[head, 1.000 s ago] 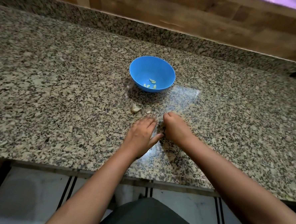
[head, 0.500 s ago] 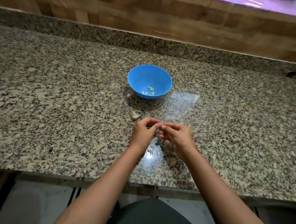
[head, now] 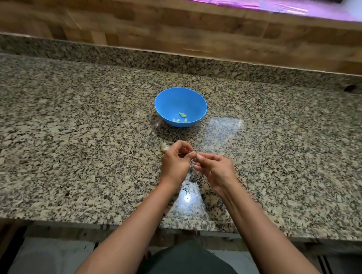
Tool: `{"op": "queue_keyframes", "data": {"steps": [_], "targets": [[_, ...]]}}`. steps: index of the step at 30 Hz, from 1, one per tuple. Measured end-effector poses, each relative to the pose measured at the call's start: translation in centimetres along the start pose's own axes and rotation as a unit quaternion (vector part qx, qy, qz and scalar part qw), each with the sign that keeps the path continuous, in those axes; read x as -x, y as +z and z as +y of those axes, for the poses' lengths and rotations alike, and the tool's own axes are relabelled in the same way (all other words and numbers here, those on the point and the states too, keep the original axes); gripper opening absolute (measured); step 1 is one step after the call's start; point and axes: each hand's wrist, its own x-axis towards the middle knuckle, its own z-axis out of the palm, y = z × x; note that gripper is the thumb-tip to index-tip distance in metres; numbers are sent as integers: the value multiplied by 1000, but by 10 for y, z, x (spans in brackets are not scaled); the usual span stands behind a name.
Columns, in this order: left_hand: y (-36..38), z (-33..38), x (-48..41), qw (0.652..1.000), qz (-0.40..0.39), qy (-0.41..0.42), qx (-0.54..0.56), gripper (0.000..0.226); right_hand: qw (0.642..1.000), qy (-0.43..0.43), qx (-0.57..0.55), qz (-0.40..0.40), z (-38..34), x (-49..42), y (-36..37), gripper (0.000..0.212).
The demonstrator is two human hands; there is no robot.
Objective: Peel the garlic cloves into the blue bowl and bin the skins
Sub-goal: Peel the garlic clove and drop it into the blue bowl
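Change since a second ago: both hands have lifted off the granite counter (head: 69,151) and now meet in the air above it, fingertips together; the bowl and the loose piece on the counter lie as before.

Item, garlic clove in work: pinched between the two hands' fingertips, almost wholly hidden; only a pale sliver shows at the join (head: 194,153). Held up and close, likely so the nails can catch the skin's edge.

Item, left hand (head: 175,161): fingers curled in, closed on the clove, apparently steadying it.

Item, right hand (head: 213,167): thumb and forefinger pressed to the same spot, clamped on clove or skin; I cannot tell which.

Item, loose garlic piece (head: 164,147): pale, papery-looking, on the counter just beside the left hand; clove or shed skin, unclear.

Item, blue bowl (head: 171,102): smooth plastic, round, deep, just beyond the hands, within easy reach for dropping.

Item, peeled cloves (head: 182,114): a few small, glossy, yellowish crescents at the bowl's bottom.

Item, counter: polished speckled stone, showing glare near the hands.

Item, wooden backsplash (head: 182,31): blurred. No bin in sight.
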Motion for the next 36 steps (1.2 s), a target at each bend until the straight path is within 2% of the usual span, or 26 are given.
{"op": "queue_keyframes", "data": {"steps": [5, 12, 19, 23, 27, 30, 32, 36], "targets": [[2, -7, 2, 981, -10, 128, -142, 26, 999, 6, -13, 51, 5, -1, 6, 11], [1, -21, 4, 939, -26, 269, -211, 19, 996, 22, -46, 76, 10, -2, 6, 7], [-11, -26, -1, 919, -66, 316, -227, 19, 990, 127, 42, -34, -8, -7, -11, 6], [-12, -27, -2, 910, -83, 349, -207, 15, 979, 174, 88, -52, -16, -8, -14, 8], [-11, -27, 0, 894, -98, 384, -210, 11, 982, 168, 76, -34, -16, -13, -11, 7], [-10, -29, 2, 894, -108, 380, -213, 14, 990, 138, 36, -6, -11, -19, -12, 10], [-12, -31, 2, 914, -122, 317, -222, 20, 992, 125, 24, -9, -11, -20, -15, 12], [-14, -35, 0, 938, -168, 164, -255, 14, 995, 96, 31, -17, -7, -18, -19, 14]]}}
